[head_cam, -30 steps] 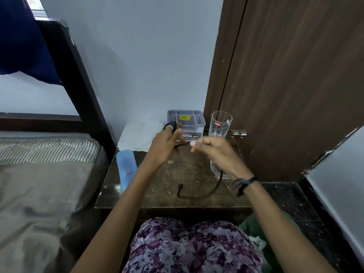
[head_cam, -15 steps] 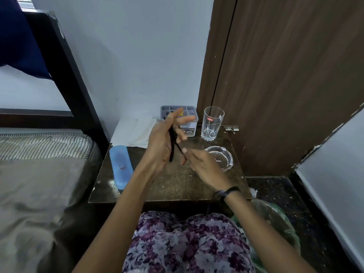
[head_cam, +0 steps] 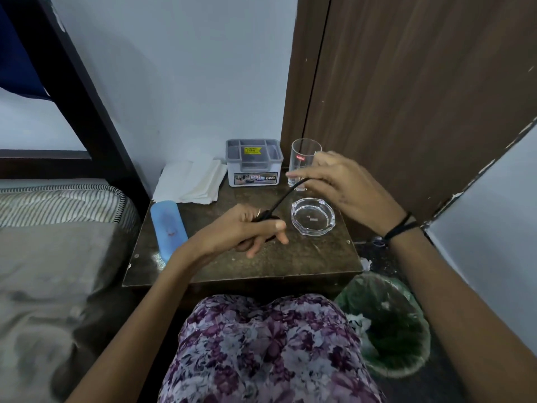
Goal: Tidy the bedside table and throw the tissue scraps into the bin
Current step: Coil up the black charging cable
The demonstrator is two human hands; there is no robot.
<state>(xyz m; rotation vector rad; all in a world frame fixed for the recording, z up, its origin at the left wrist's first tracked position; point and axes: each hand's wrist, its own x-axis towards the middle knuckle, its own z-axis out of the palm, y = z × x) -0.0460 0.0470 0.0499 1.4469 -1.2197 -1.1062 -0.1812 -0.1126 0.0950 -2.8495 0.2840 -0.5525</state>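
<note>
A black cable runs taut between both hands above the dark bedside table. My left hand is closed around a coiled bunch of it low over the table's middle. My right hand pinches the other end higher up, in front of a clear drinking glass. A glass ashtray sits under my right hand. A bin lined with a green bag stands on the floor at the table's right front corner, with white tissue scraps at its rim.
At the table's back stand a grey organiser box and a stack of white tissues. A blue case lies along the left edge. A bed with a striped mattress is at the left, a brown door at the right.
My left hand has dropped from near the organiser box to low over the table. My right hand has risen toward the glass, pulling the cable straight. The camera tilted down, showing the bin.
</note>
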